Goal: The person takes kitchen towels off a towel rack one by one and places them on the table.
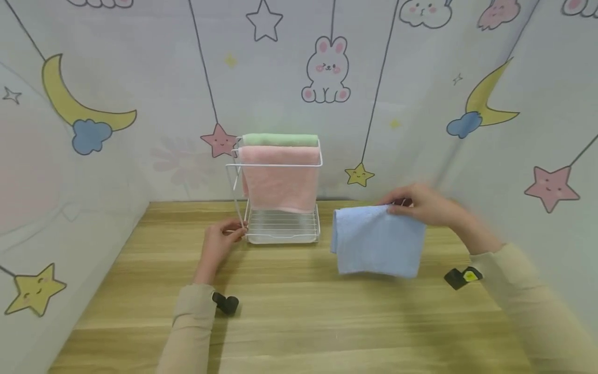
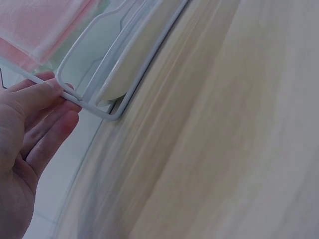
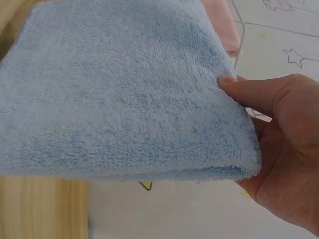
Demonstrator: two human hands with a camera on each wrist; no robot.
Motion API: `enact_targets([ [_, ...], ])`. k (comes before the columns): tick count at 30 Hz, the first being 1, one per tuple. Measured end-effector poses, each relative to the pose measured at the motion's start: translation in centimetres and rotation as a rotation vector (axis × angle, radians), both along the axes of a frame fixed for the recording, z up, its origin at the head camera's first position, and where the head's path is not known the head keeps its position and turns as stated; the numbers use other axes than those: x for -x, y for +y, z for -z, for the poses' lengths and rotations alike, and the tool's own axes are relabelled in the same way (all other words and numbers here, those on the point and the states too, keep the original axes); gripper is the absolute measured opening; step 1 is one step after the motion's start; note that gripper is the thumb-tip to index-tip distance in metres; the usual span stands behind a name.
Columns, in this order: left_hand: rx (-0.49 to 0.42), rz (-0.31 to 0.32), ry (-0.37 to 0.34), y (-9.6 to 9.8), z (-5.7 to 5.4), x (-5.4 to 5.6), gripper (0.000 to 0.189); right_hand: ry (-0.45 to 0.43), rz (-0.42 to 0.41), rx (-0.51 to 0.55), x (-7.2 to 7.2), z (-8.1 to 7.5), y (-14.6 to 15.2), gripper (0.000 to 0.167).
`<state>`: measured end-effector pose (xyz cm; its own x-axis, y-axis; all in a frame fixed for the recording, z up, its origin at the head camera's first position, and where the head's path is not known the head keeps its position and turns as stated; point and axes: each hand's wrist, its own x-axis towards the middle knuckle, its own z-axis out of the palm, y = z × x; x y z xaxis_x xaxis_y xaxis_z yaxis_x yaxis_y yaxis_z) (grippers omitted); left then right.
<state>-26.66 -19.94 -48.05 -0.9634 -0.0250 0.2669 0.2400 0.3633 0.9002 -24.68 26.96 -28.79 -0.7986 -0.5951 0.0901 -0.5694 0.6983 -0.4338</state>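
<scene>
A small white wire rack (image 1: 282,236) stands at the back of the wooden table. Over its upper bars hang a pink towel (image 1: 282,182) and, behind that, a green towel (image 1: 280,139). My left hand (image 1: 221,243) pinches the rack's lower left side wire between thumb and fingers, seen close in the left wrist view. To the right of the rack, my right hand (image 1: 422,204) holds a folded light blue towel (image 1: 379,241) by its upper edge, and the towel hangs over the table. In the right wrist view the thumb presses on the blue terry cloth; the fingers are partly hidden behind it.
The wooden table (image 1: 289,317) reaches back to a white wall sheet (image 1: 261,72) printed with stars, moons and a rabbit. A white tray (image 2: 134,55) sits in the rack's base. Black wrist cameras are strapped at both sleeves.
</scene>
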Motion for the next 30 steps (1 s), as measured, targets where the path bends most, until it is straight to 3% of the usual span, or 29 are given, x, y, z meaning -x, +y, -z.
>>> enact_targets([
  [4,-0.009,0.022,-0.007,0.0,-0.5,0.0,0.02,-0.062,-0.026,0.012,1.4,1.9,0.3,0.02],
  [8,-0.007,0.023,-0.015,0.0,-0.5,0.0,0.02,-0.086,0.001,0.013,3.4,3.5,0.4,0.022],
  [18,0.003,0.018,-0.01,-0.4,0.2,0.5,0.02,-0.095,0.055,0.017,8.0,6.0,0.2,0.024],
  [30,0.013,0.029,-0.01,-0.3,0.1,0.2,0.019,-0.003,0.043,0.049,11.9,9.6,-0.7,0.022],
])
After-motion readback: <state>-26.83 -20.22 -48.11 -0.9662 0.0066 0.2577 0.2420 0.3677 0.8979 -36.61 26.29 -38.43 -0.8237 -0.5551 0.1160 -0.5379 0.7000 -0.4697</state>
